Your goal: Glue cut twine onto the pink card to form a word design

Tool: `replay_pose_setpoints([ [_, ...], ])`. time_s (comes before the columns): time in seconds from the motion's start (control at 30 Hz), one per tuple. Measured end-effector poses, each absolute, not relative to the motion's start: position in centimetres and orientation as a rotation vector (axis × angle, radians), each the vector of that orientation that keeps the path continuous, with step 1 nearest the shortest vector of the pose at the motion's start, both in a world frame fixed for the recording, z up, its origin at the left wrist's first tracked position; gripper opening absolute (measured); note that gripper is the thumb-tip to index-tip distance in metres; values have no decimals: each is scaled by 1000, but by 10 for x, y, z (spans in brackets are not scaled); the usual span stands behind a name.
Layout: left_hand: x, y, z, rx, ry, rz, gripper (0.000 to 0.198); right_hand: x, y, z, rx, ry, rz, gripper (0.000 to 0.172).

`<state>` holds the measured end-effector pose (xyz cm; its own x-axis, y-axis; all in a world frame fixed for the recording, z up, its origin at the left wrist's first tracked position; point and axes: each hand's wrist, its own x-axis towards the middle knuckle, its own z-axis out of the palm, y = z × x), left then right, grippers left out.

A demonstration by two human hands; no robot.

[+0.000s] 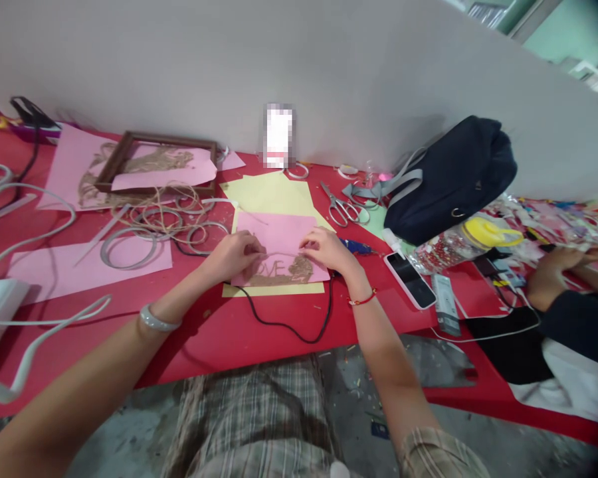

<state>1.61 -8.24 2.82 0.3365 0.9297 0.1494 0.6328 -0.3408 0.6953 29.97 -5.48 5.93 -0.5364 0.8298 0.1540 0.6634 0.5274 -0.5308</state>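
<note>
A sheet of pink paper (278, 230) lies in front of me on yellow paper (274, 192). Brown twine lettering (272, 269) reading "LOVE" and a brown textured patch (301, 267) cover its lower part. My left hand (238, 255) is pinched at the left side of the pink sheet, and my right hand (327, 248) is pinched at its right side. A thin length of twine (282, 254) runs taut between my fingertips, just above the lettering. Whether it touches the paper I cannot tell.
Loose twine (172, 216), a tape ring (129, 249) and a wooden frame (157, 137) lie left. Scissors (341, 206), a phone (409, 280), a bottle (443, 247) and a dark bag (453, 176) are right. A black cable (284, 325) loops nearby. Another person's hands (561, 265) are far right.
</note>
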Motion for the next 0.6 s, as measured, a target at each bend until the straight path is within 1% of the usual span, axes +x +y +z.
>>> replay_pose_setpoints([
  [0.07,17,-83,29,2050,1359,757,20,305,-63,63,-1343,-2264,450,2],
  [0.1,17,-83,30,2019,1371,781,21,308,-70,65,-1444,-2168,341,7],
  [0.2,16,-82,33,1830,1399,898,25,319,-97,64,-1848,-1857,39,38],
  [0.27,15,-82,36,1628,1357,1023,25,323,-113,57,-2067,-1747,18,56],
  [0.3,14,-82,37,1524,1324,1088,25,324,-118,52,-2126,-1717,50,60],
  [0.4,7,-83,40,1266,1289,1240,28,326,-123,37,-2118,-1659,141,58],
  [0.53,-3,-83,37,1185,1321,1252,40,337,-117,33,-2133,-1521,151,56],
  [0.6,-7,-83,34,1213,1337,1222,39,347,-115,37,-2190,-1519,219,42],
])
